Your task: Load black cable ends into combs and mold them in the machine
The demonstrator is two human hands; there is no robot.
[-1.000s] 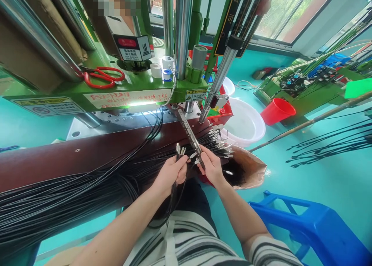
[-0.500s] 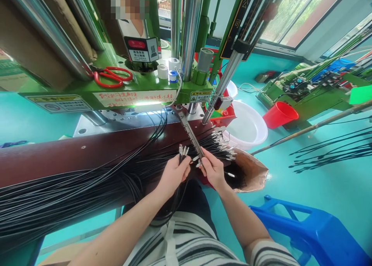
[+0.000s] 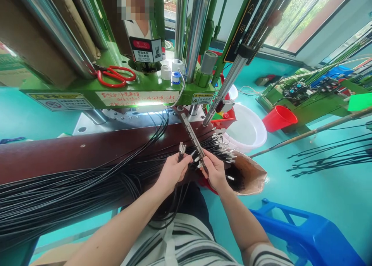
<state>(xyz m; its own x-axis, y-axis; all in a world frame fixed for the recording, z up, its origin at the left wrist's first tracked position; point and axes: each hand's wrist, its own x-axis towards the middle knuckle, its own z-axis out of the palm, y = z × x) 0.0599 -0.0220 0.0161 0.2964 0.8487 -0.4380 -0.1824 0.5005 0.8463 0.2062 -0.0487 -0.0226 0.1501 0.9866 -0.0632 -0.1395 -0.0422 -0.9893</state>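
My left hand [image 3: 172,169] is closed around a small bunch of black cables [image 3: 181,151], their silver metal plugs pointing up above the thumb. One plug [image 3: 193,154] juts from my left fingertips toward a long notched metal bar [image 3: 192,133]. My right hand [image 3: 214,169] grips the near end of that bar, which slants away toward the press. Silver plugs show beside the bar near my right fingers; whether they sit in its notches I cannot tell. Behind it, many cables with silver plugs [image 3: 223,147] lie fanned on the brown table [image 3: 58,151].
A green press [image 3: 69,89] with red-handled scissors [image 3: 116,76] and tape rolls stands in front. Thick cable bundles [image 3: 72,196] lie at left. To the right are an open paper bag [image 3: 252,177], a white basin [image 3: 247,130], a red bucket [image 3: 279,118] and a blue stool [image 3: 314,227].
A plug in my left fingertips has come up closer to the bar's edge. Both hands keep their holds, and the camera view has shifted slightly.
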